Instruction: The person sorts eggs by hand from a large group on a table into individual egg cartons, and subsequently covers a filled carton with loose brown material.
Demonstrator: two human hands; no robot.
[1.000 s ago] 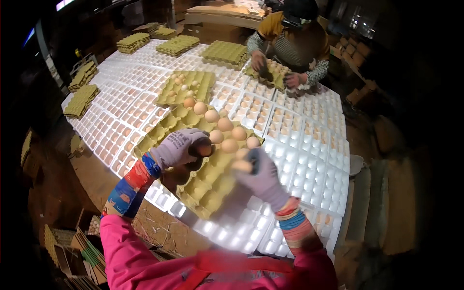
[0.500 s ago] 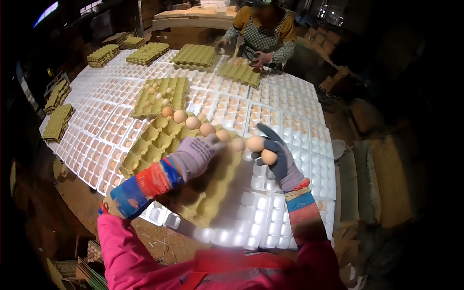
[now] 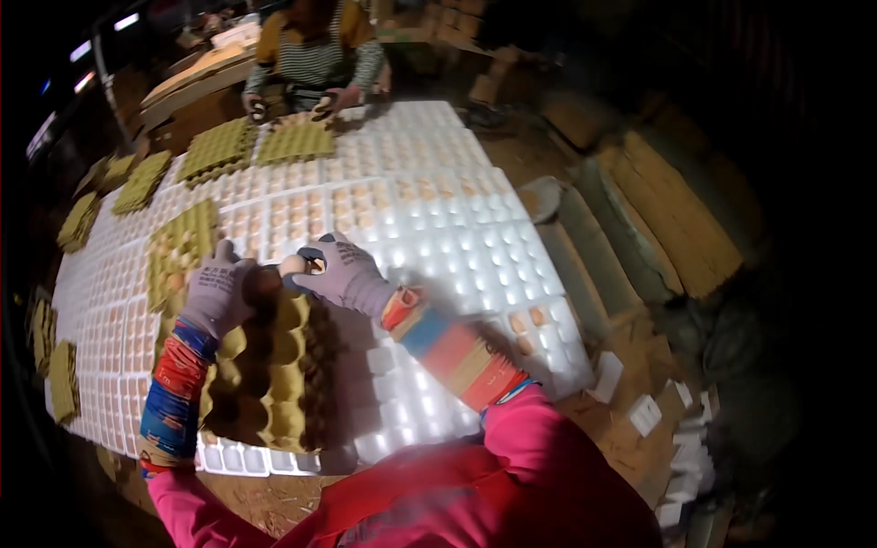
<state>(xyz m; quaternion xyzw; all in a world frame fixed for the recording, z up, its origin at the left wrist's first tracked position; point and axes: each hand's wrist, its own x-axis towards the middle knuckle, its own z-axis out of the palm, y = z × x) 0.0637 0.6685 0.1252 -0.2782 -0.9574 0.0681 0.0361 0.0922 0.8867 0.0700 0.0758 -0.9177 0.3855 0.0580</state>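
My left hand (image 3: 217,294), in a pale purple glove, curls over the far part of a yellow-green egg tray (image 3: 285,402). A shaded brown rounded shape (image 3: 265,278) lies against its inner side; what the fingers grip is hidden. Close by on the right, my right hand (image 3: 340,274), in a purple glove with dark fingers, is closed on a pale egg (image 3: 293,266). A second rounded shape, probably another egg, shows between its fingers. Beyond my left hand, another egg tray (image 3: 196,224) carries some loose eggs.
White plastic trays (image 3: 457,237) with egg-sized cells cover the table, many filled with eggs. Stacks of egg trays (image 3: 219,149) stand toward the far and left sides. Across the table a person (image 3: 315,59) handles eggs over a tray (image 3: 297,142). Cardboard (image 3: 671,210) and white blocks (image 3: 646,416) lie to the right.
The view has turned, so the table sits further left. My right hand has moved from over the white cells to beside my left hand. The egg row at the tray's edge is now mostly hidden.
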